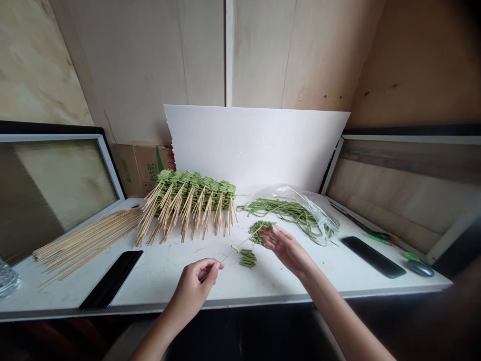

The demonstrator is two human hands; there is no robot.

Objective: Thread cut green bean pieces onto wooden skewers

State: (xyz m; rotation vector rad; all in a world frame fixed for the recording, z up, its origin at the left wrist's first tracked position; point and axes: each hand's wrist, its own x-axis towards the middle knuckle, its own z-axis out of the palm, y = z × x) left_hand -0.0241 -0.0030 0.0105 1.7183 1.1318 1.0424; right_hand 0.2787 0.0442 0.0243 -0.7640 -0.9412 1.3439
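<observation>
My left hand (197, 281) is closed, with a thin bamboo skewer (246, 241) pinched between thumb and fingers. The skewer slants up to the right and carries a short green bean piece (235, 248) partway along. At its far end, the half-curled fingers of my right hand (280, 243) meet the skewer; whether they also hold a bean piece is hidden. Below the skewer lies a small row of cut bean pieces (248, 258). Behind my right fingertips is a heap of cut bean pieces (259, 235).
Bean-loaded skewers (195, 188) are stacked at back left, sticks pointing forward. Bare skewers (90, 238) and a black phone (112, 278) lie left. Long beans (278, 208) spill from a plastic bag (315, 215). A dark slab (373, 256) and mouse (420, 267) lie right.
</observation>
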